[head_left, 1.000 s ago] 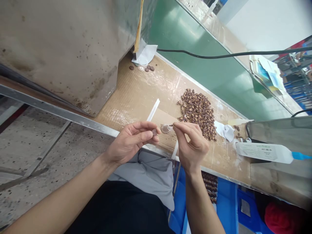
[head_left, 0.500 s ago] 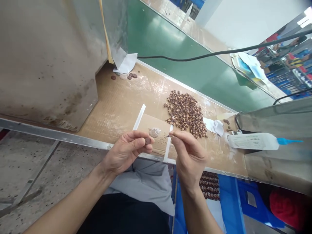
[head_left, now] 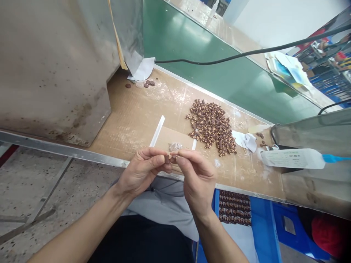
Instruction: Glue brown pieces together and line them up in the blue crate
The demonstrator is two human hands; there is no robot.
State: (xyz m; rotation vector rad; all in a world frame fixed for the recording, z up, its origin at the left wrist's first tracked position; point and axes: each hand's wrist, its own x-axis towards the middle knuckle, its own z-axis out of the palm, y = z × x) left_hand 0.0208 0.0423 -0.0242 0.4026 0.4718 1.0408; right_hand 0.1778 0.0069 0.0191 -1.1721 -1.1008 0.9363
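Observation:
Between the thumb and fingers of my left hand (head_left: 144, 168) is a small round brown disc (head_left: 167, 159). My right hand (head_left: 199, 179) pinches a tiny brown-and-gold piece (head_left: 174, 157) against the disc's right side; the fingertips partly hide both. Just beyond the fingertips lies a small clear round dish (head_left: 176, 146) on the cardboard-covered bench. Further back and to the right spreads a pile of small brown-and-gold pieces (head_left: 211, 126), which look like the pinched one.
Several brown discs (head_left: 149, 83) lie by white paper at the back left. At the right a white bottle with a blue nozzle (head_left: 293, 158) lies near crumpled paper (head_left: 248, 141). Below the bench, a blue crate (head_left: 263, 219) holds rows of brown pieces. A black cable (head_left: 219, 60) crosses behind.
My right hand has moved left, bringing its tiny piece up to the disc. The left hand stays in nearly the same place, still gripping the disc.

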